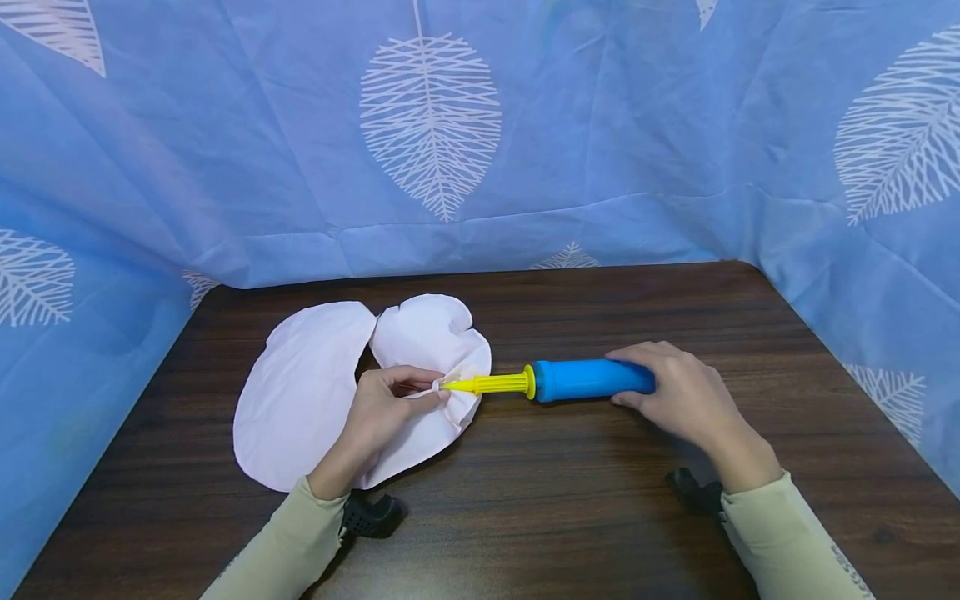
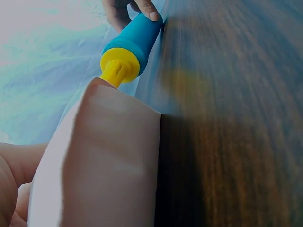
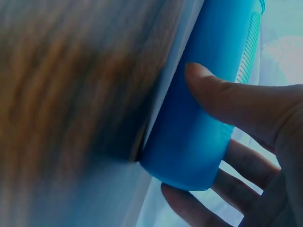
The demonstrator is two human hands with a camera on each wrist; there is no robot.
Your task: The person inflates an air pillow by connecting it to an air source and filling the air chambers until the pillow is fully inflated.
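A hand pump with a blue barrel [image 1: 588, 380] and a ribbed yellow nozzle [image 1: 498, 383] lies sideways across the middle. My right hand [image 1: 686, 396] grips the barrel's right end; in the right wrist view the thumb [image 3: 208, 87] lies along one side and the fingers curl about the other. A flat, pale pink balloon [image 1: 296, 400] with two wide lobes spreads on the left, its right lobe creased. Between thumb and fingers, my left hand [image 1: 375, 417] pinches the balloon's small white valve at the nozzle's tip. How deep the tip sits is hidden. In the left wrist view, balloon skin [image 2: 113, 156] covers the tip.
Everything rests on a dark wood-grain table [image 1: 570, 517]. Blue cloth [image 1: 600, 125] with white leaf prints hangs behind the table and along both sides. Black wrist mounts [image 1: 375, 515] stick out below both forearms.
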